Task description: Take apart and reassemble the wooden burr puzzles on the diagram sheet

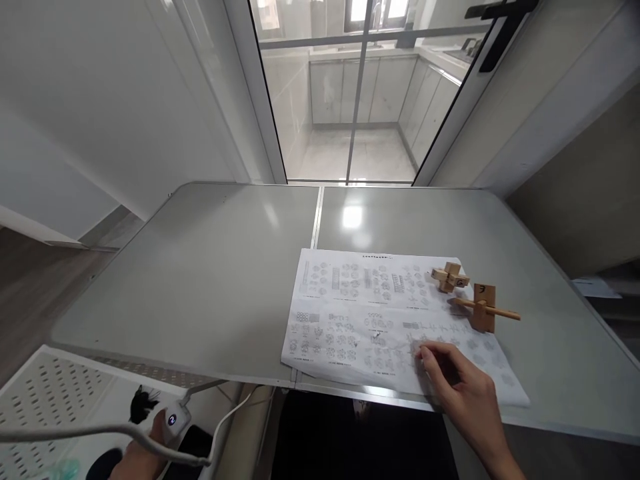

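A printed instruction sheet lies flat on the grey folding table. My right hand rests on the sheet's near right part, fingers curled, fingertips touching the paper, nothing visibly in it. Two small wooden puzzle pieces stand on the sheet's far right: a cross-shaped one and a block with a stick through it. Below the table's near edge at the lower left, my left hand is wrapped around a small white device with a lit button and a white cable.
A white perforated panel sits low at the left beside the table. Beyond the table's far edge a glass sliding door shows a tiled room with cabinets. A wall runs along the right side.
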`<move>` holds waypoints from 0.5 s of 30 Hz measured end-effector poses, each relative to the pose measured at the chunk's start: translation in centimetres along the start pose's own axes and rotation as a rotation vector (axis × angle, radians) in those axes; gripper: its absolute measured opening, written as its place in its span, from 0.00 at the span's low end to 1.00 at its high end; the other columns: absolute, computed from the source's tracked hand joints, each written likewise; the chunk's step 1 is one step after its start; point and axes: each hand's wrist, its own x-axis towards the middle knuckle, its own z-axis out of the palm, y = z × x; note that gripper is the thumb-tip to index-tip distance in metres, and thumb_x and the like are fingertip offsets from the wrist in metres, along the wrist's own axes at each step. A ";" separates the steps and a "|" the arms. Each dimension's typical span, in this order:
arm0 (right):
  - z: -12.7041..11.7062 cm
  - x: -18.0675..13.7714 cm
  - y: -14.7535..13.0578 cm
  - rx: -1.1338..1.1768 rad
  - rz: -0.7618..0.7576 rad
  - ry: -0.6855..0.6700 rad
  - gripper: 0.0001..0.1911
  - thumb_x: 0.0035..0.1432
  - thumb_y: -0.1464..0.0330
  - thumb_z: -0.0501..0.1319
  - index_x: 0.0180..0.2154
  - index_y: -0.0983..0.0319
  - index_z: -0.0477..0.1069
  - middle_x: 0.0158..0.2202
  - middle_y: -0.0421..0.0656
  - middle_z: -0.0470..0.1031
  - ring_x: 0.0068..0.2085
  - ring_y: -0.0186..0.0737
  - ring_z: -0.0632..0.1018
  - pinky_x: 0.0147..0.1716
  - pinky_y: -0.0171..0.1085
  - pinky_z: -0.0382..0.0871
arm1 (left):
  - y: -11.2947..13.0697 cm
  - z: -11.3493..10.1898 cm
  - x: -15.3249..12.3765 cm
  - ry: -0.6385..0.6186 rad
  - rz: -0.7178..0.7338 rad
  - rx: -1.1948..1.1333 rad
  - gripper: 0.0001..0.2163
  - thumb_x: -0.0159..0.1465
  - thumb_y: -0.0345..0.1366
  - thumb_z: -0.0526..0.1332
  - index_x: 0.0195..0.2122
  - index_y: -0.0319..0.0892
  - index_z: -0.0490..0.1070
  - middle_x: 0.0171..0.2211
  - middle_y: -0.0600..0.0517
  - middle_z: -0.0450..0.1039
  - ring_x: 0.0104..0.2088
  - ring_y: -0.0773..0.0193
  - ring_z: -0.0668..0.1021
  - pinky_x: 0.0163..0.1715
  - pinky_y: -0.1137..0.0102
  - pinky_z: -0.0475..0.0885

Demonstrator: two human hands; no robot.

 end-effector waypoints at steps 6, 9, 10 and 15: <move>0.2 0.0 0.1 0.003 -0.006 -0.007 0.18 0.70 0.50 0.61 0.41 0.56 0.79 0.38 0.43 0.85 0.37 0.45 0.84 0.35 0.37 0.76 | 0.4 -0.1 -0.1 -0.054 0.049 0.139 0.25 0.67 0.32 0.50 0.65 0.42 0.66 0.45 0.35 0.78 0.41 0.41 0.86 0.38 0.58 0.75; 0.2 -0.1 0.2 -0.001 -0.013 -0.008 0.18 0.70 0.50 0.61 0.41 0.56 0.79 0.37 0.42 0.85 0.36 0.45 0.84 0.35 0.36 0.76 | 0.3 -0.3 -0.3 -0.041 0.065 0.178 0.28 0.67 0.27 0.46 0.68 0.44 0.63 0.50 0.35 0.76 0.39 0.46 0.86 0.37 0.61 0.74; 0.1 -0.1 0.3 0.002 -0.012 -0.011 0.18 0.70 0.50 0.61 0.41 0.56 0.79 0.37 0.42 0.85 0.36 0.45 0.84 0.35 0.36 0.76 | 0.3 -0.3 -0.3 -0.053 0.069 0.186 0.30 0.66 0.25 0.46 0.69 0.44 0.62 0.50 0.35 0.75 0.38 0.48 0.86 0.37 0.61 0.73; 0.0 -0.1 0.4 0.016 -0.001 -0.021 0.18 0.70 0.50 0.61 0.41 0.56 0.79 0.38 0.41 0.85 0.37 0.44 0.84 0.37 0.36 0.76 | -0.1 -0.4 -0.3 -0.045 0.133 0.210 0.32 0.65 0.26 0.47 0.72 0.47 0.60 0.52 0.38 0.74 0.35 0.50 0.84 0.39 0.59 0.74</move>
